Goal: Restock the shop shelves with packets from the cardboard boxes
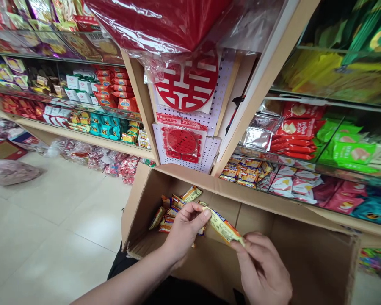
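Note:
Over an open cardboard box [257,237], both my hands hold one long wrapped snack bar [224,226], yellow with orange and blue on its wrapper. My left hand [186,231] pinches its upper left end between thumb and fingers. At the lower right end, the thumb and fingers of my right hand [263,267] are closed on the wrapper. Several similar wrapped bars [169,216] lie in a loose pile at the left end of the box, partly hidden behind my left hand.
Shelves of packaged snacks [106,91] stand to the left, and more snack shelves [305,131] to the right. Red cut-out decorations [187,80] hang on a pegboard between them. Bagged goods [98,156] sit on the tiled floor [66,212] at left.

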{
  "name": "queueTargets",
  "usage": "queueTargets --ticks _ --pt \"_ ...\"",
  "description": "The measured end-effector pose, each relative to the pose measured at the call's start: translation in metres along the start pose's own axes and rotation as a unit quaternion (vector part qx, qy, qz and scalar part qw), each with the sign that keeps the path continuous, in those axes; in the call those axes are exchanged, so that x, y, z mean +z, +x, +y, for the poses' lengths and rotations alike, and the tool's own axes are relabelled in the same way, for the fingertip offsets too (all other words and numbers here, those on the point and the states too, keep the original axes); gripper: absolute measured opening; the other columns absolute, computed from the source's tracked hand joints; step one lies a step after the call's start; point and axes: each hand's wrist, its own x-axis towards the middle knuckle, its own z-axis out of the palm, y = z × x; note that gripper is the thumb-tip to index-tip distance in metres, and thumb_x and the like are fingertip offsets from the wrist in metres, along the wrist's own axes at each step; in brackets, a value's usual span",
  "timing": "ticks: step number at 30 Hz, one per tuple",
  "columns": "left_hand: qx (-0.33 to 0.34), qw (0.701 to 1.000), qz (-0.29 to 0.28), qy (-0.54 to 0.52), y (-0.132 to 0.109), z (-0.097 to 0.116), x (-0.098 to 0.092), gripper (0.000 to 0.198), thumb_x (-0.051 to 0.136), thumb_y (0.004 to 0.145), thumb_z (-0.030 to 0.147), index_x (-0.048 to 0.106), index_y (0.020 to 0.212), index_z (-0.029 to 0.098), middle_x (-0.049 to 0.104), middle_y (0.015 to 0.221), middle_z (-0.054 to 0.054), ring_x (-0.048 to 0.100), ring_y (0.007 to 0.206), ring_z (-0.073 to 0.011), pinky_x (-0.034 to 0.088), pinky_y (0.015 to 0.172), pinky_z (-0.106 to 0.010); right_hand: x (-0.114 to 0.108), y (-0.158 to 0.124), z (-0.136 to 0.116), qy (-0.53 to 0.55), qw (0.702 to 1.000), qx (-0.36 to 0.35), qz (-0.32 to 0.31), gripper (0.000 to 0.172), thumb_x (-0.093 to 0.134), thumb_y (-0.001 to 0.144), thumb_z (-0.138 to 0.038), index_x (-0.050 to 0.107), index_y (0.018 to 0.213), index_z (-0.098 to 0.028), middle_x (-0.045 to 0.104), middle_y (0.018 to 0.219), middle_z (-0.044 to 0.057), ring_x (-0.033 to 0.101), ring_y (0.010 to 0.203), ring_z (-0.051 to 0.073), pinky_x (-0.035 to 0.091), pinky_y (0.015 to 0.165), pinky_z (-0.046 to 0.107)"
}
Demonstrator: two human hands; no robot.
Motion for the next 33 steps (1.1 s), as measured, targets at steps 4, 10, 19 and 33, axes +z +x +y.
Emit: queueTargets --ticks 4,10,19,33 --pt "-0.155 0.977 -0.083 -0.116 -0.007 0.008 0.006 0.022 0.055 0.078 0.03 0.051 0.096 0.018 0.058 0.085 -0.003 0.057 0.072 -0.0117 0.044 0.068 -0.026 0.001 0.006 -0.01 -0.061 0.986 -0.102 -0.116 0.014 0.055 0.072 -0.002 0.057 0.073 -0.016 0.054 0.061 0.001 0.048 0.058 0.01 0.042 0.05 0.022" --pt "-0.168 0.971 -0.05 -0.164 -0.015 0.004 0.008 0.018 0.045 0.083 0.02 0.049 0.1 0.014 0.059 0.094 -0.01 0.062 0.078 -0.0188 0.046 0.073 -0.033 0.008 0.002 -0.015 -0.115 0.959 -0.23 -0.122 0.013 0.051 0.073 0.0 0.059 0.072 -0.011 0.057 0.057 0.003 0.048 0.06 0.013 0.038 0.05 0.026" --pt "-0.085 0.992 -0.033 0.083 -0.016 -0.01 0.001 0.043 0.046 0.08 0.043 0.04 0.116 0.02 0.061 0.083 -0.005 0.06 0.07 -0.017 0.046 0.064 -0.029 0.005 -0.017 -0.003 -0.053 0.989 -0.011 -0.137 0.017 0.056 0.075 -0.018 0.056 0.091 -0.017 0.056 0.078 0.005 0.052 0.072 0.014 0.045 0.061 0.025" --pt "-0.034 0.967 -0.096 0.233 -0.01 -0.027 -0.006 0.035 0.046 0.076 0.052 0.039 0.088 0.019 0.048 0.067 0.004 0.048 0.046 -0.0073 0.036 0.04 -0.017 0.001 -0.007 0.015 -0.004 0.917 0.395 -0.054 0.033 0.042 0.079 -0.048 0.053 0.077 -0.017 0.055 0.067 0.002 0.05 0.058 0.012 0.041 0.051 0.02"
